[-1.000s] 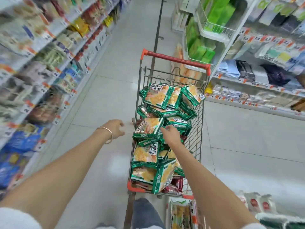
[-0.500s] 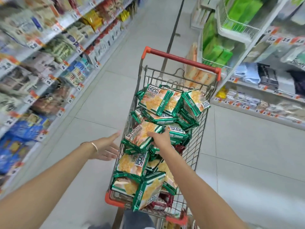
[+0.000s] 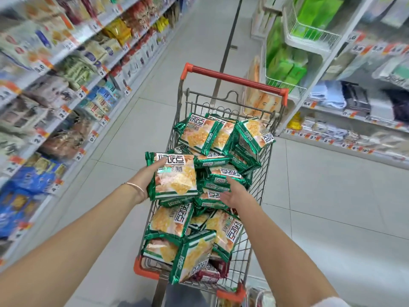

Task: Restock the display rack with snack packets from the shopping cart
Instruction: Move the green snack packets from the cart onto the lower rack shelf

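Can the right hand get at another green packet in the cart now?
Probably yes: the right hand is open right above the heaped packets in the cart, with nothing between. The left hand holds its own packet off to the side.

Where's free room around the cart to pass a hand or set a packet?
Bare floor lies between the cart and the left shelves, and between the cart and the right shelving. The cart itself is heaped with packets.

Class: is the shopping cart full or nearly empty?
Full: green foil snack packets heap above the rim of the red-handled wire shopping cart.
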`<control>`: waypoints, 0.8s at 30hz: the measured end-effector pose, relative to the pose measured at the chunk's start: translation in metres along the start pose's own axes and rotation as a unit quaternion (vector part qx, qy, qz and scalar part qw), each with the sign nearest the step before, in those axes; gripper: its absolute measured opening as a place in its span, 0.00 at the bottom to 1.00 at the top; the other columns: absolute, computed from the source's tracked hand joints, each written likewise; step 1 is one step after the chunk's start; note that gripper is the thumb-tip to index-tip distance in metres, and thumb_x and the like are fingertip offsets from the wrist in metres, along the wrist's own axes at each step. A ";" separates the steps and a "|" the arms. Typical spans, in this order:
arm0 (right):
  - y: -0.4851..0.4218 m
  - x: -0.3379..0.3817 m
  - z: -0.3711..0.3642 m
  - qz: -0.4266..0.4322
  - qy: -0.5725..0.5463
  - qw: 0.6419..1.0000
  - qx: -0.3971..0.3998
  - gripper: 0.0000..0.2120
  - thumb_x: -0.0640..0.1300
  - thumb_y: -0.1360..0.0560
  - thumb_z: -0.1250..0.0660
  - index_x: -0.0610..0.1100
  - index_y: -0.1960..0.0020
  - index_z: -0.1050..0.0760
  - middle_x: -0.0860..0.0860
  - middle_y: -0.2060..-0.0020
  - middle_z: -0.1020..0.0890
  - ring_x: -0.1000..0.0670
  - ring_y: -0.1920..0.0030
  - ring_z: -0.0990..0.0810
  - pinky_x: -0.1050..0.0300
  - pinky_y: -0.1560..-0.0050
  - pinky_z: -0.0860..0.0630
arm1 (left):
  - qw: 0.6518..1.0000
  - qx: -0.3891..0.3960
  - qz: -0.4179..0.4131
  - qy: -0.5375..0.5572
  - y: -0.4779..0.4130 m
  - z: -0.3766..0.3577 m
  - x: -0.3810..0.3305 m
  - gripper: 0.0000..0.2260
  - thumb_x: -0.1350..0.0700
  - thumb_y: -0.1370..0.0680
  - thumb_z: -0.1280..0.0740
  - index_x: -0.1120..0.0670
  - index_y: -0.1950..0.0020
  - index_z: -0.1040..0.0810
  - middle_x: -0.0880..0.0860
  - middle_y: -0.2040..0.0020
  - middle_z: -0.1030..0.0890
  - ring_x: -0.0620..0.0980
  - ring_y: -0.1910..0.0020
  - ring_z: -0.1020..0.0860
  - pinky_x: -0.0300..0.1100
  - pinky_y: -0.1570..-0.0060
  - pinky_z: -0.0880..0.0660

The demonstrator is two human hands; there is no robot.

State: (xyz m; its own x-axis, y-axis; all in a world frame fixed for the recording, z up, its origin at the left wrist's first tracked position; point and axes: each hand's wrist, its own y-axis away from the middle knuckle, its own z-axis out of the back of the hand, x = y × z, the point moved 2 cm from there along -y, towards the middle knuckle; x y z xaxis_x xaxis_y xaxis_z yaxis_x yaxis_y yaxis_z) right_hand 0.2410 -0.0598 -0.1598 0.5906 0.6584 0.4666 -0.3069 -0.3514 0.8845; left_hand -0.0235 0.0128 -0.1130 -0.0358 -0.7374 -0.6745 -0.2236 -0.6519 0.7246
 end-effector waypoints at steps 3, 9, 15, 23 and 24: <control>-0.004 0.004 -0.016 -0.016 0.013 0.999 0.051 0.33 0.56 0.21 0.32 0.41 0.24 0.38 0.39 0.30 0.27 0.41 0.34 0.24 0.49 0.34 0.25 | 0.999 -0.030 0.020 -0.018 -0.006 0.010 0.006 0.50 0.28 0.48 0.21 0.49 0.31 0.23 0.56 0.35 0.20 0.61 0.38 0.21 0.59 0.34 0.27; -0.015 0.008 -0.021 0.019 -0.034 0.999 0.006 0.23 0.49 0.20 0.33 0.41 0.29 0.33 0.38 0.36 0.25 0.40 0.44 0.19 0.46 0.53 0.20 | 0.999 -0.020 0.032 -0.039 -0.025 0.024 0.011 0.51 0.25 0.49 0.23 0.44 0.29 0.26 0.52 0.27 0.26 0.57 0.29 0.28 0.60 0.29 0.33; 0.027 0.015 0.020 0.063 0.029 0.998 0.013 0.12 0.47 0.22 0.39 0.43 0.41 0.30 0.41 0.42 0.24 0.41 0.41 0.22 0.43 0.51 0.19 | 0.995 -0.025 0.009 -0.101 0.011 -0.004 -0.017 0.31 0.26 0.28 0.38 0.50 0.41 0.19 0.57 0.43 0.15 0.59 0.46 0.17 0.57 0.43 0.20; 0.109 0.042 0.046 0.160 0.182 0.949 0.203 0.06 0.44 0.18 0.40 0.44 0.47 0.27 0.49 0.59 0.16 0.49 0.59 0.19 0.54 0.53 0.24 | 0.992 0.021 0.032 -0.120 0.008 -0.017 -0.025 0.35 0.26 0.24 0.49 0.54 0.50 0.18 0.58 0.55 0.14 0.55 0.61 0.15 0.51 0.57 0.18; 0.115 0.042 0.041 0.167 0.195 0.937 0.235 0.06 0.45 0.18 0.39 0.44 0.47 0.26 0.50 0.59 0.16 0.50 0.59 0.19 0.55 0.53 0.24 | 0.991 0.034 0.043 -0.120 0.008 -0.018 -0.024 0.35 0.25 0.25 0.48 0.54 0.53 0.18 0.59 0.55 0.14 0.56 0.60 0.15 0.53 0.55 0.18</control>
State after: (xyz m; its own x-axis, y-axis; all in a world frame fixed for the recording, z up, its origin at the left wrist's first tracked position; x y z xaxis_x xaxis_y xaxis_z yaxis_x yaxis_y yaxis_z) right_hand 0.2612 -0.1000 -0.0386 0.1731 0.6200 0.7653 -0.0087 -0.7760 0.6306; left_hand -0.0066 0.0224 -0.0886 -0.2861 -0.7219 -0.6301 -0.2736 -0.5687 0.7757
